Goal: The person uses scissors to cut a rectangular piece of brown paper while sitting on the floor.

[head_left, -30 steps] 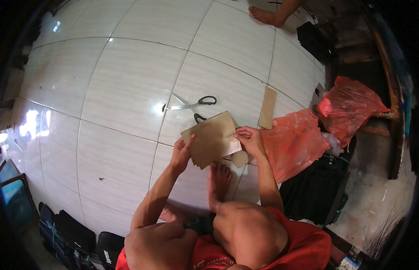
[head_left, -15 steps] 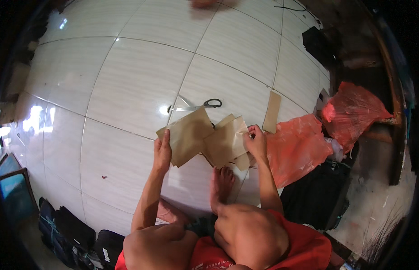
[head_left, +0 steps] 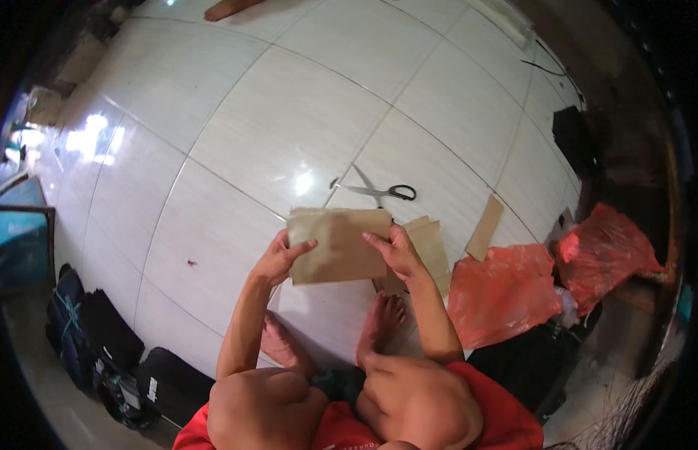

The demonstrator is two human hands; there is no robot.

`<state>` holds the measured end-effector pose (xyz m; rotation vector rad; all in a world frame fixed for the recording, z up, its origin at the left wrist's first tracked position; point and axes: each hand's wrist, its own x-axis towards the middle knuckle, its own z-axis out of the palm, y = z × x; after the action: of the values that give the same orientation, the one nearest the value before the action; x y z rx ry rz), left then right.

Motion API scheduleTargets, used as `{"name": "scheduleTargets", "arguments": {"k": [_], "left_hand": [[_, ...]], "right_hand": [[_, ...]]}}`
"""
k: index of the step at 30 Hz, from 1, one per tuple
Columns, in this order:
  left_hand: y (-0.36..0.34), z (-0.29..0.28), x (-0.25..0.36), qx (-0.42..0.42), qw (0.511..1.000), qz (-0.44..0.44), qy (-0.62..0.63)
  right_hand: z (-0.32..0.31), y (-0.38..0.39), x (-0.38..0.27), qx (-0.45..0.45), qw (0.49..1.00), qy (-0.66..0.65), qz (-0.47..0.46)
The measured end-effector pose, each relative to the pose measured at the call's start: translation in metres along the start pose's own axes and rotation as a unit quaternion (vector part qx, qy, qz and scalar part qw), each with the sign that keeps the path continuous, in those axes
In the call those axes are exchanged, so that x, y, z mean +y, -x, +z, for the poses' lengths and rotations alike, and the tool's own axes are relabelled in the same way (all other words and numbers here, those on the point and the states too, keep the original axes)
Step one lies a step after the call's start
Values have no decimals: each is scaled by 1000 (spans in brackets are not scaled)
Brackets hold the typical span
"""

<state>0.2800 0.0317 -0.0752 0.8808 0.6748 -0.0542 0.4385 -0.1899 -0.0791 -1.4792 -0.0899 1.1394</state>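
Between my hands is a rectangular piece of brown cardboard [head_left: 338, 251], held up over the floor in front of my feet. My left hand [head_left: 280, 257] grips its left edge, thumb on the near face. On the right edge, my right hand [head_left: 398, 251] has the same hold, its thumb pressed on the face and its fingers hidden behind. More brown cardboard pieces [head_left: 431, 244] lie on the floor behind and beside my right hand. Just beyond the held piece rest scissors [head_left: 379, 192] with black handles and their blades spread apart.
A narrow cardboard strip [head_left: 485, 227] lies to the right, by a flat orange plastic bag [head_left: 503, 292]. A fuller red plastic bag [head_left: 608, 255] sits farther right. Black bags [head_left: 180, 386] stand at lower left. Another person's foot [head_left: 227, 9] shows at the top on the tiled floor [head_left: 236, 157].
My right hand has left the other cardboard pieces, now on the floor, and taken the right edge of the piece in my left hand. The view has turned, shifting the floor items rightward.
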Motion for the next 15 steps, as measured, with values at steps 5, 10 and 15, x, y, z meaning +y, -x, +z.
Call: {"name": "scheduleTargets", "arguments": {"k": [5,10,15], "left_hand": [[1,-25,-6,9,993,33,-114],[3,-33,9,15,963,37,-265],[-14,-48,-8,-28,952,228,-200]], "right_hand": [[18,-22,24,-14,988,142,-56],[33,-37,19,25,973,205,-100],[44,-48,10,-81,960,134,-234]]}}
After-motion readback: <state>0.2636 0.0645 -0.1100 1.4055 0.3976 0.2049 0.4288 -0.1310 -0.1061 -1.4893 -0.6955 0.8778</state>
